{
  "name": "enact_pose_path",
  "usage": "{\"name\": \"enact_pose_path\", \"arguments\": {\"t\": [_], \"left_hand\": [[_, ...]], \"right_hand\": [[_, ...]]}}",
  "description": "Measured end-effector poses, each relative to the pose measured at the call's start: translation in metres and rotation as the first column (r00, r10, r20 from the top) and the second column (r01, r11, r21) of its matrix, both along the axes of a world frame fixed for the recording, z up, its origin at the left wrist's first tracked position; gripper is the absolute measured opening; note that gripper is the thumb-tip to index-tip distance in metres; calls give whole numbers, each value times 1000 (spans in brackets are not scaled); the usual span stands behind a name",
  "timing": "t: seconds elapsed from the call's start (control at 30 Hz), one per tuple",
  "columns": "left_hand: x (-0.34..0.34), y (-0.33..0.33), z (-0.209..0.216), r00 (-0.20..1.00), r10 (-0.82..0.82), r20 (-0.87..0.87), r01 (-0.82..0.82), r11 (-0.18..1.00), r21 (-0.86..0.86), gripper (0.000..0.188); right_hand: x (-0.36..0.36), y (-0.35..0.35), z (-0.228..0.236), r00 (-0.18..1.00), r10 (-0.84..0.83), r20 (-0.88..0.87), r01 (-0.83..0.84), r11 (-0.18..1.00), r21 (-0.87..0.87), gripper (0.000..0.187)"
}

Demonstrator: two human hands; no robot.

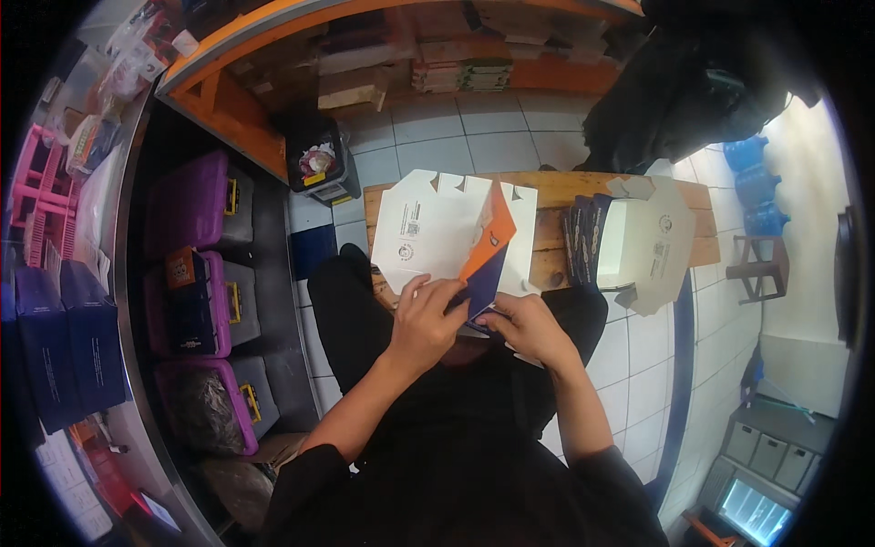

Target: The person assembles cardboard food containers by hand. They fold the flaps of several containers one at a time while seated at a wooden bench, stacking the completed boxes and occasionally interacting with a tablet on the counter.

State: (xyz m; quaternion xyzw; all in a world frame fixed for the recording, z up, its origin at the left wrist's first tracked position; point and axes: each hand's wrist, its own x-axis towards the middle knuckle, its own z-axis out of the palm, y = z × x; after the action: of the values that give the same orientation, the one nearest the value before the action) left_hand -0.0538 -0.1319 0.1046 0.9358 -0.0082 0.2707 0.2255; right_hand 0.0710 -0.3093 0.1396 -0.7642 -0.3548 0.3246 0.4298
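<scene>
Wooden bench on white-tiled floor, purple-and-grey boxes left; left hand and right hand grip an orange-and-blue carton, long axis near-to-far, pointed end far.

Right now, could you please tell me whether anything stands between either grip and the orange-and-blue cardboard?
Nothing visible does: the left grip and the right grip both directly touch the orange-and-blue cardboard near its lower end.

Orange-and-blue carton: near end partly hidden by left hand and right hand. Far shelf stacks blurred. Far-right dark shape too dark to identify. Near-right screen: contents too small to tell.
</scene>
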Motion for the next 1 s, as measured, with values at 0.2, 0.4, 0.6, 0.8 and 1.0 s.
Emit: {"name": "enact_pose_path", "arguments": {"t": [0.2, 0.4, 0.6, 0.8, 1.0], "left_hand": [[-16, -11, 8, 993, -59, 105, 74, 986, -149, 28], [-37, -24, 9, 976, -138, 168, 162, 977, -137, 43], [-23, -10, 24, 978, -106, 178, 112, 993, -24, 46], [-12, -10, 37, 990, 0, 141, 12, 996, -89, 47], [-13, -14, 41, 996, 40, 76, -33, 995, -93, 49]], "right_hand": [[-3, 2, -4, 997, -19, -72, 18, 1000, -26, 25], [-5, 24, 38, 485, -174, -857, 689, 679, 252, 35], [-17, 9, 15, 455, -52, -889, 599, 757, 262, 32], [-53, 22, 19, 409, 29, -912, 690, 645, 329, 27], [-65, 9, -6, 450, -116, -885, 685, 681, 259, 20]]}}
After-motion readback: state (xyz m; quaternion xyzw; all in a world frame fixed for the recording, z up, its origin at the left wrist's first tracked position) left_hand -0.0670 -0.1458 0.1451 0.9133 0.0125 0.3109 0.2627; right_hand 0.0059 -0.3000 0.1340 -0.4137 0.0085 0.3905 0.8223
